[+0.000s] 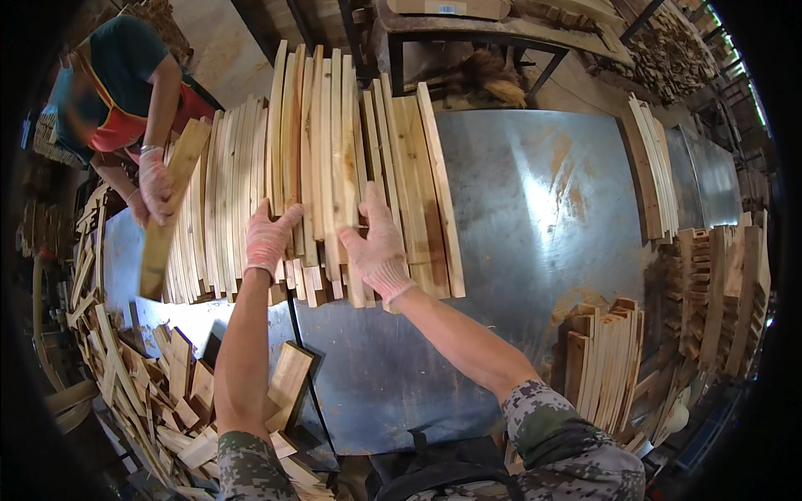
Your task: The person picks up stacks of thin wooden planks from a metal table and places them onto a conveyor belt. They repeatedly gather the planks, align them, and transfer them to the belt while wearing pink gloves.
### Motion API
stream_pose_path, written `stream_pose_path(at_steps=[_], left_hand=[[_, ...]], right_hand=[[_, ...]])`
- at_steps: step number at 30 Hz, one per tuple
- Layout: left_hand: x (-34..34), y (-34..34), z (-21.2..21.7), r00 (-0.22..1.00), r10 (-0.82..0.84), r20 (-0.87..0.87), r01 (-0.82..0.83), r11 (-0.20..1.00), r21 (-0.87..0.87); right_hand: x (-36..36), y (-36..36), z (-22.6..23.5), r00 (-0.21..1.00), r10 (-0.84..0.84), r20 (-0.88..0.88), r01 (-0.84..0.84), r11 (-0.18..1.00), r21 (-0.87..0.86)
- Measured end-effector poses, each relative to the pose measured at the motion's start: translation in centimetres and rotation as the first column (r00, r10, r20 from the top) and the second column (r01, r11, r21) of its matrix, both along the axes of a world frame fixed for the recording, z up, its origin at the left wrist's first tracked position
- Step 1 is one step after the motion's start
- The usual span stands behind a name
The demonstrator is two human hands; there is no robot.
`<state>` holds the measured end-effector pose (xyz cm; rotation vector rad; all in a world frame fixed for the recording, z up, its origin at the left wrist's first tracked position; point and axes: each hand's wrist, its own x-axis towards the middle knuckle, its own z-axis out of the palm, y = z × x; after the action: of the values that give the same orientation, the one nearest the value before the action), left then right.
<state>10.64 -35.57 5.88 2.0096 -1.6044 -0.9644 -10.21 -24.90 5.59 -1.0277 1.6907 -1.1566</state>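
Both of my hands wear pinkish-white knit gloves and rest on a row of long wooden strips (327, 150) standing side by side on a metal table. My left hand (271, 237) presses against the left side of a bunch of strips, its thumb reaching across their top edges. From the right side my right hand (378, 247) closes on the same bunch, with its thumb over the near ends. Some strips in this bunch stand higher and reach farther back than their neighbours. Wider boards (423, 192) stand just right of my right hand.
At the left, a co-worker (125, 92) in a red apron holds a board (174, 209) with gloved hands. Offcuts (180, 376) pile up at lower left. The metal tabletop (535, 192) extends rightward, with stacked strips (606, 363) at lower right and more strips (656, 167) farther off.
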Motion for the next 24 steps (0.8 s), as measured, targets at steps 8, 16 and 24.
stream_pose_path(at_steps=[8, 16, 24], left_hand=[[2.0, -1.4, -0.2, 0.893, 0.159, -0.421, -0.173, 0.985, 0.003], [1.4, 5.5, 2.8, 0.998, 0.033, -0.058, -0.026, 0.993, 0.115], [4.6, 24.3, 1.3, 0.615, 0.463, -0.639, -0.252, 0.883, 0.397]], right_hand=[[1.2, -7.8, 0.7, 0.892, 0.351, -0.285, -0.269, 0.919, 0.29], [1.4, -3.0, 2.6, 0.925, 0.361, -0.119, -0.309, 0.897, 0.317], [1.5, 16.0, 3.0, 0.905, 0.42, -0.063, -0.346, 0.816, 0.463]])
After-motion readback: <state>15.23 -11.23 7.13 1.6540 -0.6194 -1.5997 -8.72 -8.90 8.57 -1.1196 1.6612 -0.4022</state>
